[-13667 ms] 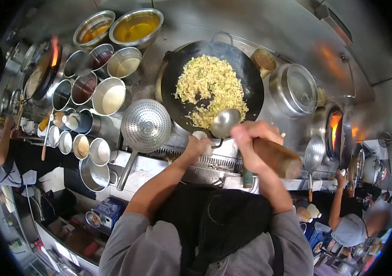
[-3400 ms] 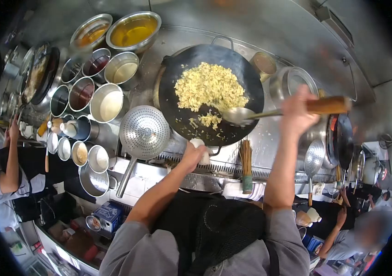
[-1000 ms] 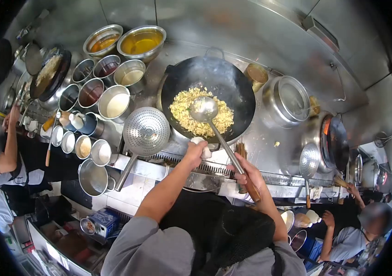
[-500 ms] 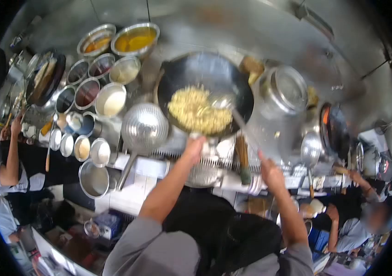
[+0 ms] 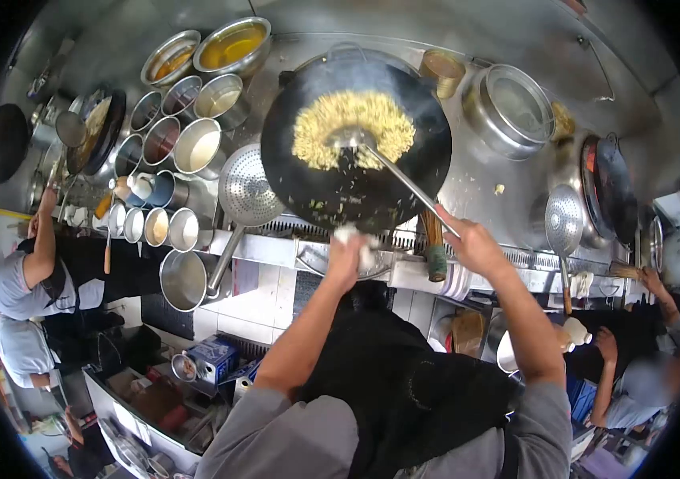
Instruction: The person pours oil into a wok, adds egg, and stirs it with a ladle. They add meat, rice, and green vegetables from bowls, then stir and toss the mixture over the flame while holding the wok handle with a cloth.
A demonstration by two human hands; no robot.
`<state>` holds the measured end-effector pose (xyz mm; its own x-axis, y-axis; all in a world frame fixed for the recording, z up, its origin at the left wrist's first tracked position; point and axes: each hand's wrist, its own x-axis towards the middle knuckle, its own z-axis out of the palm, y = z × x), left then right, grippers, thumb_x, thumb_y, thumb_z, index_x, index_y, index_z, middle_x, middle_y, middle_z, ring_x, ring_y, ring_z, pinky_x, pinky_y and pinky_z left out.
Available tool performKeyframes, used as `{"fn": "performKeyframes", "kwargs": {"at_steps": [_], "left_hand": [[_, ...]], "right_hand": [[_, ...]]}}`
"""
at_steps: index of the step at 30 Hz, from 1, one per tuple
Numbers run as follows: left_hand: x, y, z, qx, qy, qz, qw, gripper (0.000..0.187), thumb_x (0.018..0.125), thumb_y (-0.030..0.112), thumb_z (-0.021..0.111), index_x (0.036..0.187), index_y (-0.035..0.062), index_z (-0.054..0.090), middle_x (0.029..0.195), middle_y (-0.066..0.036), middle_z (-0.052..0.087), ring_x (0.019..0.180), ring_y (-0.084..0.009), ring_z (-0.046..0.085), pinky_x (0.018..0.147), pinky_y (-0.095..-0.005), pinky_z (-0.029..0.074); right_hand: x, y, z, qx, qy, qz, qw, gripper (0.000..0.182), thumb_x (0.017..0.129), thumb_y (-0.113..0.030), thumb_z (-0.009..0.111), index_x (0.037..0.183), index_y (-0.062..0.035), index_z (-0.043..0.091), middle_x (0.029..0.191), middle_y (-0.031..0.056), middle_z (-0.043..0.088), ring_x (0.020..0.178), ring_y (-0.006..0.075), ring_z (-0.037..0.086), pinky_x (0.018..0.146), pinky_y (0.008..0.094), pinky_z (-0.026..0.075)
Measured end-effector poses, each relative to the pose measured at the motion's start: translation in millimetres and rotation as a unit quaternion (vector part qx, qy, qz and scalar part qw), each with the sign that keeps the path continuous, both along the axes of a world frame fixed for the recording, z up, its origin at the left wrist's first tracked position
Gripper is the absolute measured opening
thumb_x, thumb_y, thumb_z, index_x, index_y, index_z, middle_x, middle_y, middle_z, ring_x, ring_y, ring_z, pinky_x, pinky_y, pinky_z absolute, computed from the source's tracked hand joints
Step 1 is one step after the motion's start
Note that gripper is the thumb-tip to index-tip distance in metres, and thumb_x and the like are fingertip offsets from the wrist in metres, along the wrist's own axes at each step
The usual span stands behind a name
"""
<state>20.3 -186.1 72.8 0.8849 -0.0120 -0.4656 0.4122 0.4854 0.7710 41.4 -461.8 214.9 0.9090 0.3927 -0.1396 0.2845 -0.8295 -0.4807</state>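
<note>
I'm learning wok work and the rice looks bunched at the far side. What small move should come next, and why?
Probably draw the ladle back toward the near side. The fried rice is heaped on the wok's far half, the near half is bare black metal, and the ladle's bowl already sits at the heap's edge. The left hand grips the cloth-wrapped handle; the right hand holds the ladle's shaft.

Bright, even light; fisheye bends the edges, corners vignetted black.
</note>
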Motion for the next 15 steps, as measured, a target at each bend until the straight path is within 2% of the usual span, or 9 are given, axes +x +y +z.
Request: {"fn": "performKeyframes", "kwargs": {"at_steps": [2,3,4,5,7,9,12,14,15], "left_hand": [[-47.9,13.1,0.7,0.021,0.086,-0.012,0.996,0.023,0.084,0.001,0.057,0.106,0.0016,0.052,0.089,-0.009,0.061,0.080,-0.0185,0.063,0.064,-0.0338,0.055],[-53.0,14.2,8.7,0.012,0.030,0.007,0.999,0.025,0.084,0.001,0.057,0.108,0.0020,0.051,0.090,-0.009,0.061,0.082,-0.0193,0.064,0.065,-0.0343,0.056],[-63.2,15.5,25.3,0.002,-0.015,0.025,1.000,0.027,0.084,0.001,0.058,0.110,0.0023,0.050,0.091,-0.009,0.062,0.083,-0.0201,0.065,0.066,-0.0348,0.056],[-50.0,25.8,78.4,-0.049,0.096,-0.035,0.993,0.027,0.084,0.001,0.058,0.110,0.0022,0.051,0.098,-0.012,0.064,0.082,-0.0218,0.066,0.065,-0.0348,0.056],[-1.1,22.7,129.4,-0.104,0.144,-0.001,0.984,0.018,0.091,0.013,0.055,0.104,0.0006,0.054,0.091,-0.014,0.064,0.076,-0.0234,0.066,0.062,-0.0338,0.057],[50.5,16.5,105.7,-0.096,0.076,0.002,0.992,0.015,0.091,0.016,0.055,0.091,0.0009,0.054,0.080,-0.013,0.060,0.060,-0.0226,0.061,0.056,-0.0334,0.054],[4.9,18.4,22.3,-0.062,0.020,0.006,0.998,0.015,0.088,0.006,0.054,0.103,0.0043,0.053,0.090,-0.010,0.060,0.072,-0.0213,0.062,0.059,-0.0341,0.055],[-40.1,33.1,8.8,-0.032,0.044,-0.012,0.998,0.025,0.087,0.004,0.054,0.112,0.0061,0.051,0.098,-0.009,0.060,0.081,-0.0205,0.063,0.060,-0.0342,0.055],[-48.0,34.1,27.1,-0.050,0.046,-0.026,0.997,0.028,0.088,0.004,0.055,0.115,0.0060,0.051,0.102,-0.010,0.061,0.083,-0.0198,0.064,0.060,-0.0336,0.055]], "right_hand": [[-14.7,8.8,20.2,0.022,0.087,-0.034,0.995,0.058,0.088,-0.012,0.060,0.142,-0.0220,0.043,0.102,0.0239,0.065,0.088,0.0430,0.063,0.083,0.0467,0.050],[-24.4,-2.2,31.4,0.092,0.052,0.030,0.994,0.058,0.088,-0.012,0.060,0.142,-0.0194,0.042,0.115,0.0241,0.061,0.096,0.0422,0.063,0.088,0.0441,0.050],[-24.5,-9.9,57.3,0.096,0.056,0.026,0.993,0.058,0.088,-0.012,0.060,0.142,-0.0194,0.042,0.115,0.0241,0.061,0.096,0.0422,0.063,0.088,0.0441,0.050],[-26.2,-16.3,90.0,0.076,0.129,0.059,0.987,0.058,0.088,-0.012,0.060,0.142,-0.0178,0.042,0.117,0.0240,0.060,0.098,0.0416,0.063,0.089,0.0434,0.050],[-14.2,-7.9,109.5,0.053,0.217,0.104,0.969,0.057,0.088,-0.012,0.059,0.143,-0.0162,0.042,0.119,0.0239,0.060,0.100,0.0410,0.063,0.089,0.0427,0.050],[2.4,16.7,112.1,-0.010,0.201,0.041,0.979,0.058,0.089,-0.012,0.059,0.143,-0.0159,0.041,0.111,0.0250,0.063,0.094,0.0401,0.065,0.086,0.0431,0.051],[6.4,49.1,39.1,-0.069,0.177,-0.075,0.979,0.058,0.086,-0.006,0.061,0.141,-0.0155,0.044,0.109,0.0267,0.061,0.098,0.0407,0.063,0.087,0.0395,0.049],[-14.1,32.9,39.1,-0.001,0.086,-0.020,0.996,0.059,0.089,-0.012,0.059,0.144,-0.0195,0.040,0.098,0.0256,0.066,0.085,0.0369,0.068,0.080,0.0448,0.050],[-20.0,25.8,64.0,0.013,0.121,0.016,0.992,0.059,0.088,-0.012,0.059,0.144,-0.0197,0.040,0.097,0.0263,0.066,0.085,0.0384,0.067,0.081,0.0442,0.050]]}}
